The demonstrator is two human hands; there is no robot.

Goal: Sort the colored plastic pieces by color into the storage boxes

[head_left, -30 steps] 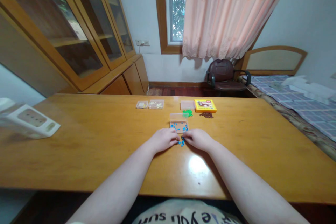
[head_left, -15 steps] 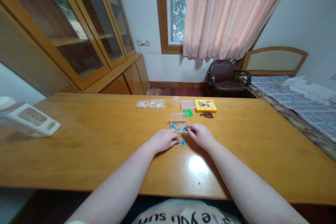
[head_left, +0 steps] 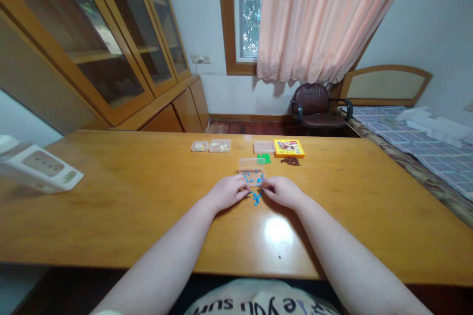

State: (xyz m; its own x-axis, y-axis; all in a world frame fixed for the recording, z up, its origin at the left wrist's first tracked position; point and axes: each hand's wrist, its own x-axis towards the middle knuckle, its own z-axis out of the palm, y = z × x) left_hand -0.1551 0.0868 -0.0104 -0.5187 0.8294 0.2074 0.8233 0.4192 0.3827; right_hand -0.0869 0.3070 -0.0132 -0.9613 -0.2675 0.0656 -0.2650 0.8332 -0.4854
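Note:
A clear plastic box [head_left: 253, 185] with its lid [head_left: 247, 163] raised behind it stands in front of me, with small blue pieces [head_left: 256, 172] scattered inside. Just on my side of it, more blue pieces [head_left: 256, 199] lie in a little heap on the table. My left hand [head_left: 229, 193] is at the box's near left corner, its thumb and finger pinched at a blue piece by the heap. Across from it, my right hand [head_left: 284, 191] has its fingers closed at the near right corner. What those fingertips hold, if anything, is too small to make out.
Green pieces [head_left: 264, 158] and brown pieces [head_left: 290, 162] lie behind the box. Farther back are a yellow box [head_left: 289, 148], a clear lidded case [head_left: 263, 147] and two clear containers [head_left: 219, 145] [head_left: 200, 146] of pale pieces. A white appliance [head_left: 44, 167] stands at left.
My right hand has come down slightly from over the box to its near right corner. My left fingertips have shifted a little away from me, to the far end of the blue heap.

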